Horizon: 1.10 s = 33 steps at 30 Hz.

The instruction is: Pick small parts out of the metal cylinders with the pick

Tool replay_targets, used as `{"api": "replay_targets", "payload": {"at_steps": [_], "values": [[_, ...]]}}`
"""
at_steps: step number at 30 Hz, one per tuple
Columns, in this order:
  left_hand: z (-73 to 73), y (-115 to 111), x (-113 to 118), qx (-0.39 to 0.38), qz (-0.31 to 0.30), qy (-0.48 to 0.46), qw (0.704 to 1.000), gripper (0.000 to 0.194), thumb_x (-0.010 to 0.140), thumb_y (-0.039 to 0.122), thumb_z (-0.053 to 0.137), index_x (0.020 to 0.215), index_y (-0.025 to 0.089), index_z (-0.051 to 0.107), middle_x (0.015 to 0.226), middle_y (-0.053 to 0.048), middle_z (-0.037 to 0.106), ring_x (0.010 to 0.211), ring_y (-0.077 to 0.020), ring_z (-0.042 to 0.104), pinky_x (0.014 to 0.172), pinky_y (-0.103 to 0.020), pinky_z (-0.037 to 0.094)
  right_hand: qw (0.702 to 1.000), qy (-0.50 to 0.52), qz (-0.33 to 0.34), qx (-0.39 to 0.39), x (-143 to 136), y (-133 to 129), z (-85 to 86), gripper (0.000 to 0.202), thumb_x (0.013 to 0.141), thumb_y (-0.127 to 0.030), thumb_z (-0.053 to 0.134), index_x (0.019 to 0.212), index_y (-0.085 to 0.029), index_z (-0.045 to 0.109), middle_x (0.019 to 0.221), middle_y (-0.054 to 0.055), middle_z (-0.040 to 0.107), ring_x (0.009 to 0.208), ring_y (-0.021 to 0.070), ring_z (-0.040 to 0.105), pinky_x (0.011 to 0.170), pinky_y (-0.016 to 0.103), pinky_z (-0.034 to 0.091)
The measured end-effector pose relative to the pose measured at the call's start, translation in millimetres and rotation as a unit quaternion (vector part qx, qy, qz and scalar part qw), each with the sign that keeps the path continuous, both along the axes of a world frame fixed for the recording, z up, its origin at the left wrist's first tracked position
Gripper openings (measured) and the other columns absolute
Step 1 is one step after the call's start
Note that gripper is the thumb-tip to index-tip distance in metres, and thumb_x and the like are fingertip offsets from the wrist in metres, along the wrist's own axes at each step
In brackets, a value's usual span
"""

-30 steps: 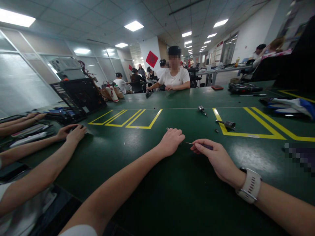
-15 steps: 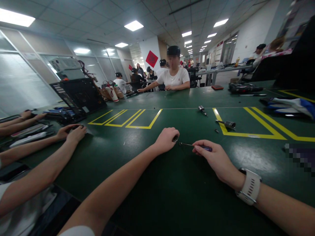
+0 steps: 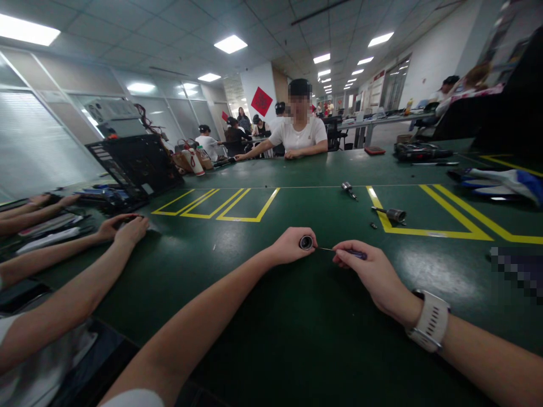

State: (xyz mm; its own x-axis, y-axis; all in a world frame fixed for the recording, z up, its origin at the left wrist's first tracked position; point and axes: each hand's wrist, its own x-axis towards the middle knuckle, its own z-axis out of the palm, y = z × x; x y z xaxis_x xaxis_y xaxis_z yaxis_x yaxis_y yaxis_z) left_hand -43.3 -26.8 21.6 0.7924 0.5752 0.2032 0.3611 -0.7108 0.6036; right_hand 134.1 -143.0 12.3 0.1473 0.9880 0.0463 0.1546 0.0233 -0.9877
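Note:
My left hand [image 3: 292, 245] is wrapped round a hollow metal cylinder [image 3: 306, 242], whose round open end faces the camera. My right hand [image 3: 360, 264], with a pale watch at the wrist, grips a dark-handled screwdriver [image 3: 355, 254]. Its thin shaft points left and the tip meets the left hand beside the cylinder; whether it touches the metal cannot be made out. Beyond my right hand, a metal part with a thin rod [image 3: 395, 215] rests on yellow tape. A tiny metal piece [image 3: 373, 225] lies near it, and another metal part [image 3: 348, 190] is farther back.
The green table [image 3: 254, 282] bears yellow tape outlines. Blue-and-white gloves [image 3: 504, 183] lie at the right, with a black tool [image 3: 422, 151] behind. A co-worker's hands [image 3: 127, 227] are at the left, near a black computer case [image 3: 139, 167]. Another person [image 3: 299, 135] sits opposite.
My left hand has turned, so the cylinder's open end now faces the camera. The screwdriver tip and the left hand, apart before, now meet.

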Motion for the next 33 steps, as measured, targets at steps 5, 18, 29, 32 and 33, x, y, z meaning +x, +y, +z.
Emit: {"api": "replay_targets", "payload": {"at_steps": [5, 18, 29, 32, 33], "values": [[-1.2, 0.9, -2.7, 0.022, -0.004, 0.008, 1.0, 0.008, 0.073, 0.015, 0.061, 0.08, 0.015, 0.059, 0.081, -0.001, 0.061, 0.076, -0.0124, 0.058, 0.069, -0.024, 0.045, 0.995, 0.083, -0.054, 0.024, 2.0, -1.8, 2.4, 0.016, 0.074, -0.032, 0.061, 0.078, -0.017, 0.065, 0.067, 0.002, 0.061, 0.066, 0.0165, 0.055, 0.063, 0.033, 0.043], [1.4, -3.5, -0.3, 0.07, -0.013, 0.055, 0.996, 0.035, 0.066, 0.04, 0.073, 0.083, 0.015, 0.056, 0.084, -0.002, 0.056, 0.08, -0.0158, 0.052, 0.072, -0.027, 0.041, 0.987, 0.132, -0.092, 0.026, 2.4, 2.4, -1.8, 0.02, 0.074, -0.031, 0.063, 0.089, -0.019, 0.064, 0.077, 0.002, 0.062, 0.071, 0.0161, 0.054, 0.064, 0.031, 0.043], [-0.8, -2.1, -3.5, 0.068, -0.058, 0.032, 0.995, 0.053, 0.058, 0.048, 0.075, 0.095, 0.015, 0.057, 0.092, -0.005, 0.057, 0.086, -0.0192, 0.053, 0.077, -0.029, 0.042, 0.994, 0.087, -0.07, 0.013, 0.0, 4.3, -2.2, 0.036, 0.082, -0.04, 0.053, 0.112, -0.021, 0.058, 0.089, 0.005, 0.066, 0.079, 0.0197, 0.06, 0.068, 0.035, 0.046], [-0.5, -3.6, -5.2, 0.034, -0.042, 0.015, 0.998, 0.041, 0.077, 0.048, 0.059, 0.102, 0.016, 0.056, 0.094, -0.006, 0.059, 0.087, -0.0181, 0.055, 0.079, -0.03, 0.043, 0.995, 0.075, -0.064, 0.012, 1.3, 4.2, -4.4, 0.033, 0.079, -0.036, 0.057, 0.108, -0.02, 0.058, 0.091, 0.006, 0.067, 0.083, 0.0209, 0.061, 0.072, 0.037, 0.047], [-0.5, -3.8, -5.7, 0.023, -0.035, 0.006, 0.999, 0.037, 0.083, 0.046, 0.05, 0.104, 0.016, 0.056, 0.094, -0.006, 0.059, 0.088, -0.0175, 0.055, 0.08, -0.029, 0.043, 0.995, 0.073, -0.061, 0.011, 1.5, 4.3, -5.2, 0.032, 0.079, -0.034, 0.058, 0.108, -0.02, 0.057, 0.091, 0.006, 0.067, 0.083, 0.0211, 0.061, 0.073, 0.038, 0.047]]}}
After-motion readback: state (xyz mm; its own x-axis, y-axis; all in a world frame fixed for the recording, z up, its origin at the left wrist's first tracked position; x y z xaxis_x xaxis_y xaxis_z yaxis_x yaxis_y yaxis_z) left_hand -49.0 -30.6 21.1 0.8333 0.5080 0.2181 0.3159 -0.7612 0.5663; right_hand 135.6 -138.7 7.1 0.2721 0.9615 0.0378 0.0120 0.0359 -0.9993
